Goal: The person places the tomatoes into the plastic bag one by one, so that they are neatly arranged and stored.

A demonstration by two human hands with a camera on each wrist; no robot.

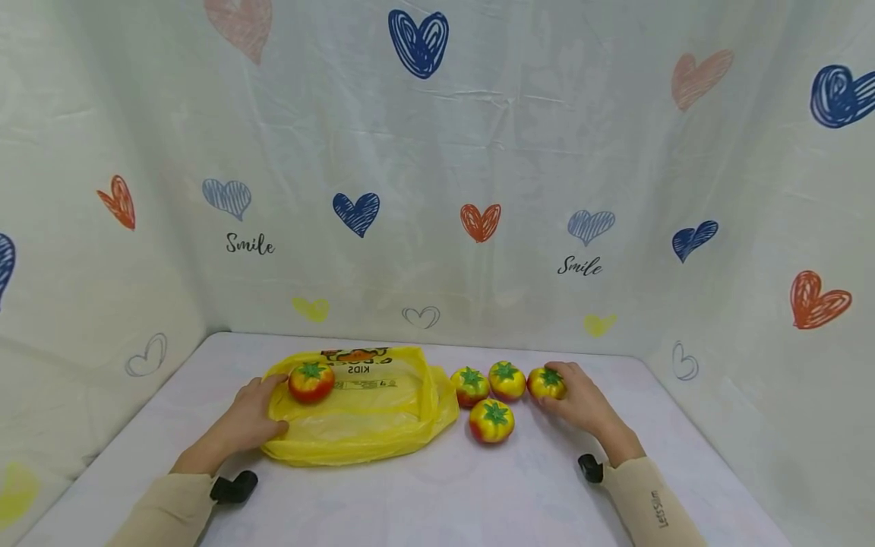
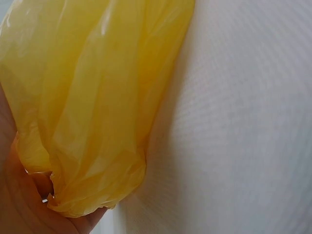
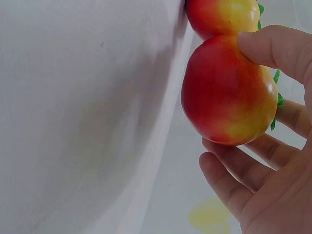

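Head view, pale table (image 1: pixel 424 501), heart-print curtain (image 1: pixel 437 152), left fingers (image 1: pixel 265 384) gripping bag (image 1: pixel 355 429), right fingers (image 1: pixel 562 368) tomato (image 1: pixel 544 384)

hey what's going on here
A person is working with a yellow bag and some fruits. The left hand holds the left edge of the bag, and the right hand grips a fruit at the right end of the group. Three more fruits sit on the table between the bag and that hand. Another fruit is at the bag's left side, in or on it.
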